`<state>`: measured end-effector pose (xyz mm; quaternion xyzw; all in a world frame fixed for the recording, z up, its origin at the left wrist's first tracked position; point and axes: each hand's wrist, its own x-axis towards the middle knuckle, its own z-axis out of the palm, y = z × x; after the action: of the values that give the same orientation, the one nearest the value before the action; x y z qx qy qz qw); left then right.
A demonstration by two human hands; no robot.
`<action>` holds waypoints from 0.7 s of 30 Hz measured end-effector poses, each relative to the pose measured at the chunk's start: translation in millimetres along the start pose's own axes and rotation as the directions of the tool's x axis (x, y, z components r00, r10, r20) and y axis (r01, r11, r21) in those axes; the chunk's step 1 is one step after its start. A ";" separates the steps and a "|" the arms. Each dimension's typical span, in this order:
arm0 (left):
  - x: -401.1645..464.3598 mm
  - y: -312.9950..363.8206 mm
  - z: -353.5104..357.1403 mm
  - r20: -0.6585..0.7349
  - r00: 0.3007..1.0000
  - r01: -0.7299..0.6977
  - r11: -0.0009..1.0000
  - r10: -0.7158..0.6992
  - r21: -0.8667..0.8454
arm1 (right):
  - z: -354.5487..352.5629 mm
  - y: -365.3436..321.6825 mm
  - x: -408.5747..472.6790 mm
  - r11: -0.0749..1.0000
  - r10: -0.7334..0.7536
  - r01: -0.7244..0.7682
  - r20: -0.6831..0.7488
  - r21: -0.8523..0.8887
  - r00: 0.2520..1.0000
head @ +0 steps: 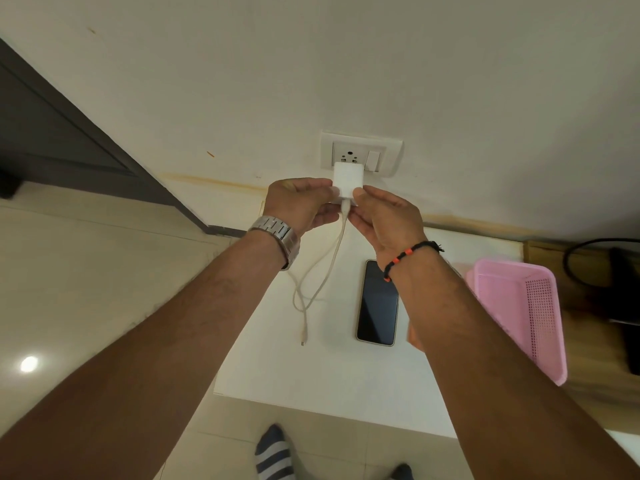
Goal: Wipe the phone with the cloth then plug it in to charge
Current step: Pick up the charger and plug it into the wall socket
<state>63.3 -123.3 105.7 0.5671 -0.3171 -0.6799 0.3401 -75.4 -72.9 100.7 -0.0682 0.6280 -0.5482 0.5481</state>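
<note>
Both hands hold a white charger adapter [347,180] right in front of the wall socket [360,154]. My left hand [300,204] pinches its left side and my right hand [388,220] its right side. Whether its pins are in the socket I cannot tell. A white cable [327,271] hangs from the adapter, and its free plug end [303,342] lies on the white table [311,372]. The phone [378,303] lies screen up and dark on the table, beneath my right wrist. An orange bit [414,336] shows beside my right forearm; the cloth is otherwise hidden.
A pink perforated basket [526,310] stands at the table's right side. Beyond it a wooden surface carries a black cable [575,251] and a dark object. A dark door [62,133] is at the left. My striped socks [275,452] stand on the tiled floor.
</note>
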 end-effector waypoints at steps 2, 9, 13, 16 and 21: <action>2.0 -0.5 1.6 -0.017 1.000 -0.003 1.000 0.003 0.013 | 1.2 0.2 1.6 1.000 -0.006 0.006 -0.014 -0.022 1.000; 9.4 7.1 11.8 -0.084 0.996 -0.027 0.999 0.025 -0.031 | 13.8 -6.1 5.0 0.997 -0.074 0.071 -0.076 -0.037 0.994; 17.6 11.3 18.5 -0.121 0.992 -0.033 0.999 0.030 -0.019 | 20.5 -8.7 12.8 0.989 -0.100 0.087 -0.103 -0.120 0.990; 16.3 4.6 15.0 -0.072 0.997 -0.027 0.999 0.024 -0.029 | 13.7 -7.3 13.7 0.993 -0.097 0.093 -0.047 -0.077 0.994; 16.4 -9.3 -12.9 -0.094 0.993 0.081 0.993 -0.073 0.084 | -2.5 13.2 7.0 0.994 0.062 -0.061 0.009 -0.086 0.998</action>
<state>73.0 -132.0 87.1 0.6237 -0.3088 -0.6513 0.3025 -73.3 -71.0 85.8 -0.0756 0.6494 -0.5031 0.5652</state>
